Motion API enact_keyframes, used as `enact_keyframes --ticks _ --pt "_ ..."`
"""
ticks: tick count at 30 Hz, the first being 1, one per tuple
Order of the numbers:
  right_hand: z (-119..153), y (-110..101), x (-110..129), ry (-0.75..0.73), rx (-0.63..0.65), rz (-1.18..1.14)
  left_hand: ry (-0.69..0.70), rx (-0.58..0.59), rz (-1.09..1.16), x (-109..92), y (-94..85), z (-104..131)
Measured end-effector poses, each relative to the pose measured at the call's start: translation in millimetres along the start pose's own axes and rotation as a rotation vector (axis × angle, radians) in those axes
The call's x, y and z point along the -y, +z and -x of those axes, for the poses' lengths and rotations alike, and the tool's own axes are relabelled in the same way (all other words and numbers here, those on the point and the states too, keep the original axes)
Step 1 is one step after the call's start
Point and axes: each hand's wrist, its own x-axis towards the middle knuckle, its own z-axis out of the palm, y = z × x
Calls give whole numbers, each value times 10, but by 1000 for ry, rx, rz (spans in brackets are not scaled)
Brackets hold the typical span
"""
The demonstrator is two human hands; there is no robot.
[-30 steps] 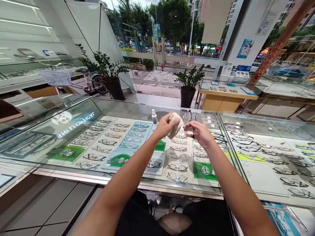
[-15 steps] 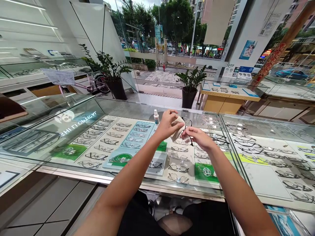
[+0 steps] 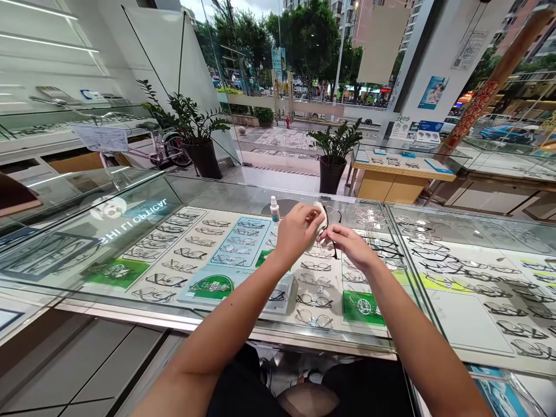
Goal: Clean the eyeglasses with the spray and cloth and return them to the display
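Note:
My left hand (image 3: 299, 229) pinches a pale cleaning cloth (image 3: 320, 215), pressing it against the lens side of a pair of dark-framed eyeglasses (image 3: 335, 250). The fingers of my right hand (image 3: 350, 243) are closed on the frame near one temple arm, which points downward. The glasses are tilted above the glass counter, with one rim partly hidden by the cloth and my left fingers. A small white spray bottle (image 3: 274, 209) stands upright on the counter, just left of and beyond my left hand.
Beneath the glass top of the display case (image 3: 226, 188), several rows of eyeglasses (image 3: 315, 300) and green cards (image 3: 362, 307) lie in view. Another case section adjoins on the right. Beyond stand two potted plants (image 3: 332, 174), a bicycle (image 3: 160, 147) and a wooden table (image 3: 399, 179).
My left hand has turned and its fingers have curled more tightly around the cloth, which shows less now. The right hand keeps hold of the glasses, nearly still. The view shifts slightly.

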Motion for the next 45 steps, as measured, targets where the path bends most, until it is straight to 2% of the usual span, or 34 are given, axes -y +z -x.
enact_keyframes --ticks 5,9,12,14,17,19,21,25,31,36,41,45 --pt "-9 18 13 -28 -31 46 -141 -16 225 14 88 37" --pt "-22 31 3 -68 -57 119 -264 -26 423 101 172 23" --pt "-34 25 -15 -100 -42 140 -404 -30 549 177 198 -24" --pt "-40 14 -25 -117 -23 137 -537 47 618 210 184 -58" --pt "-40 -5 -31 -129 -6 128 -681 288 670 229 136 -92" --pt "-35 -6 -29 -121 -1 109 -671 423 690 228 115 -100" --pt "-28 6 -26 -103 4 77 -593 465 751 224 121 -100" --pt "-20 63 -29 -48 11 -38 -476 400 1003 218 196 -92" --pt "-38 82 -52 3 -23 -241 -528 367 1235 220 237 -98" --pt "-45 77 -40 9 -17 -230 -503 383 1234 243 229 -93" --pt "-39 104 -35 11 -35 -226 -407 435 1183 260 205 -92" --pt "-39 103 -52 26 -56 -226 -413 356 1153 216 208 -86"
